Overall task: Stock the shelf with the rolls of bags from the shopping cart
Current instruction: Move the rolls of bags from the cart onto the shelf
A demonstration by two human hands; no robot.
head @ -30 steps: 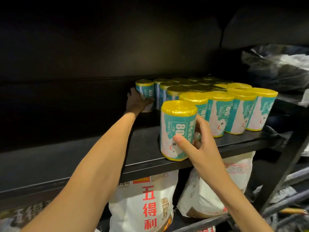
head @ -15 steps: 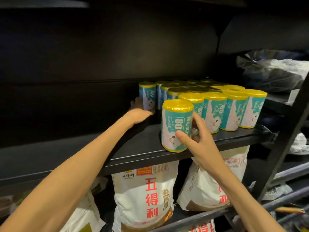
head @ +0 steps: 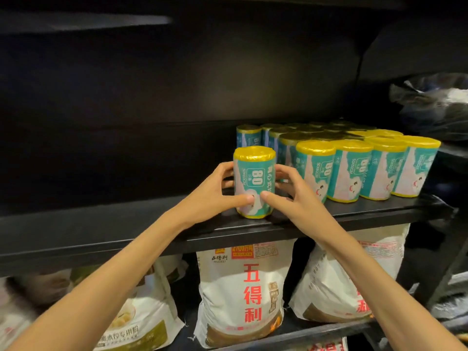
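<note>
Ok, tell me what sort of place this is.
Most likely a shop aisle or stockroom. Dark shelving carries rows of identical yellow-topped bag rolls, with big printed flour sacks below. Both hands, left and right, set one more roll at the row's end.

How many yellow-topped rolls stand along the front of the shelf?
5. The held roll at the left, gripped by left hand and right hand; then second roll, third roll, fourth roll and fifth roll side by side rightward. More back rolls are partly hidden.
</note>
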